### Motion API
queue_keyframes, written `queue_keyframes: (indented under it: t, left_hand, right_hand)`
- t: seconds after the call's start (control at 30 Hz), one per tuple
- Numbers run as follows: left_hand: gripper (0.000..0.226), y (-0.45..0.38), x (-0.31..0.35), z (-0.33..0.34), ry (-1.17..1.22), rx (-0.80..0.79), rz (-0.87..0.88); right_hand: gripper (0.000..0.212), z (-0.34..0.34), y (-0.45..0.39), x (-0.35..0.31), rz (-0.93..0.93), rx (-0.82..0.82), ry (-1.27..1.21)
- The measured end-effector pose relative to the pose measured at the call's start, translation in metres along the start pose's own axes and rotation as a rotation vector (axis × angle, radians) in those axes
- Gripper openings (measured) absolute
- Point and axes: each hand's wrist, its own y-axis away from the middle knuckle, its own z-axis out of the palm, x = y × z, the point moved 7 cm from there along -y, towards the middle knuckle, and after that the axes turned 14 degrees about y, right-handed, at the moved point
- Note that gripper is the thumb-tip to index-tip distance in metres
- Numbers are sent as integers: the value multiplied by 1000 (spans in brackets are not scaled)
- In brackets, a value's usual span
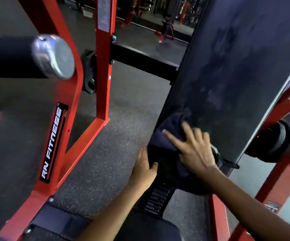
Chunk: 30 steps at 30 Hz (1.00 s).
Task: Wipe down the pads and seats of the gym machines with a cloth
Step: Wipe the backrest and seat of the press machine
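Observation:
A long dark back pad (234, 70) slopes up through the right half of the view, with damp streaks on its surface. At its lower end lies a dark blue cloth (168, 134). My right hand (194, 150) presses flat on the cloth with fingers spread, blurred by motion. My left hand (144, 169) holds the lower left edge of the pad, thumb on its face and fingers wrapped behind the edge. A dark seat pad (149, 228) shows at the bottom.
The red machine frame (104, 70) stands to the left, with an RN FITNESS label (53, 143). A black roller with a chrome end cap (57, 58) juts in at upper left. Black weight plates (276, 141) hang at right. Speckled rubber floor (109, 153) lies between.

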Motion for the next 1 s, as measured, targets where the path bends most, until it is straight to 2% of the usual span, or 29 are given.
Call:
queue_keyframes:
  t: [0.07, 0.13, 0.23, 0.3, 0.37, 0.43, 0.5, 0.6, 0.67, 0.7, 0.83, 0.9, 1.0]
  left_hand:
    - [71, 1, 10, 0, -18, -20, -40]
    - [79, 4, 19, 3, -54, -44, -75]
    - [88, 8, 28, 7, -100, -45, -77]
    - [92, 9, 35, 9, -115, -43, -82]
    - [95, 5, 41, 12, -148, -65, -97]
    - [98, -1, 48, 15, -217, -79, -122]
    - [99, -4, 61, 14, -283, -77, -143]
    - [98, -11, 80, 12, -307, -58, -193]
    - [100, -12, 90, 14, -326, -64, -216]
    - [101, -16, 96, 15, -316, -66, -212]
    - [107, -32, 128, 10, -232, 4, -134]
    - [115, -42, 146, 1, -277, 92, -77]
    - [101, -42, 144, 10, -221, -72, -185]
  right_hand:
    - [64, -9, -23, 30, 268, -45, -34]
    - [61, -12, -28, 27, 319, -64, -14]
    - [58, -7, -19, -8, 49, -19, 12]
    - [58, -6, -30, -6, -101, 16, 67]
    - [59, -12, -58, 15, -119, 44, 120]
    - [58, -18, -85, 34, -33, 42, 115]
    - [57, -21, -91, 28, -23, 20, 85]
    - [53, -16, -84, -1, -259, -6, 89]
    - [47, -15, -97, 2, -435, -25, 136]
    - [45, -17, -113, 12, -449, -43, 151]
    - [44, -23, -147, 32, -235, -90, 150]
    - [52, -18, -138, 21, -330, -98, 146]
    - [58, -24, -153, 38, -505, -95, 177]
